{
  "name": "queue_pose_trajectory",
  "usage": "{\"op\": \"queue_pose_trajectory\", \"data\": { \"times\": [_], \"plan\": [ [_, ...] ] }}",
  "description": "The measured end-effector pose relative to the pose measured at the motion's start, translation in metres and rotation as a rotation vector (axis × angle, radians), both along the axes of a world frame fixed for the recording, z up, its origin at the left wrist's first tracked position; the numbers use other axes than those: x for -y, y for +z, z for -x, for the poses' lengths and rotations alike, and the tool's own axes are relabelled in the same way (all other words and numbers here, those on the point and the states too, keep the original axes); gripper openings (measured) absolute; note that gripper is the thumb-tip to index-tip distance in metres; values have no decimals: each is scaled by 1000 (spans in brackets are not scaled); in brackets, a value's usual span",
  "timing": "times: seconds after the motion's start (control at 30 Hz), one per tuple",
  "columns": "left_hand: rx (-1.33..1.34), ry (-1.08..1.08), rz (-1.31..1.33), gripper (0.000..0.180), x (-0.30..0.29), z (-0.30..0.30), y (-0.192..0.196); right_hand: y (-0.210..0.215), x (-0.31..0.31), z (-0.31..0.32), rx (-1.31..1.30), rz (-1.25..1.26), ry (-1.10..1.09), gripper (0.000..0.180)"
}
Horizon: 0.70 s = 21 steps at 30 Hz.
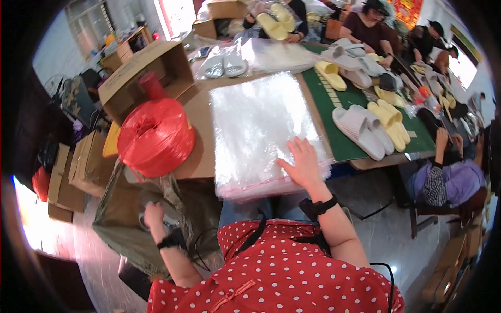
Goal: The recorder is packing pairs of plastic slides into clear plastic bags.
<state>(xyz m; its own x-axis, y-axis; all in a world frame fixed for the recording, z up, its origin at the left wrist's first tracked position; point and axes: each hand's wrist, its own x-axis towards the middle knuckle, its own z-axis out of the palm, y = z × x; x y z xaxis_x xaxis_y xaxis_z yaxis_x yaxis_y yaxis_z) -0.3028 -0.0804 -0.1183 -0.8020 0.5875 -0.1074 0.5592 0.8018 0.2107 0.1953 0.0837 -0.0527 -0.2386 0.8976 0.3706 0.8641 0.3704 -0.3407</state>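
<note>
My right hand (301, 163) lies with fingers spread on a stack of clear plastic bags (255, 122) at the table's front edge. Lower left, my left hand (153, 214) is closed over the open top of a large olive cloth sack (112, 229). A greyish thing shows beside its fingers, too dim to name. Just beyond the sack, a big roll of red plastic twine (155, 136) rests at the table's left corner. Beyond the stack, a pair of pale grey slippers (225, 65) lies in clear wrapping.
An open cardboard box (148, 78) stands behind the roll. Grey slippers (360, 130) and yellow slippers (390, 124) lie on the green mat (342, 148) at right. Several people work around the table; one at the far side holds yellow slippers (276, 22). Cartons (88, 161) stand on the floor at left.
</note>
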Motion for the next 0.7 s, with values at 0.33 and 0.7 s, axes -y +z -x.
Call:
{"op": "queue_pose_trajectory", "data": {
  "times": [0.33, 0.7],
  "plan": [
    [122, -1033, -808, 43, -42, -218, 165, 12, 9, 13, 25, 3, 1, 71],
    [101, -1292, -538, 58, -113, -247, 94, 29, -68, -181, -31, -406, -519, 60]
  ]
}}
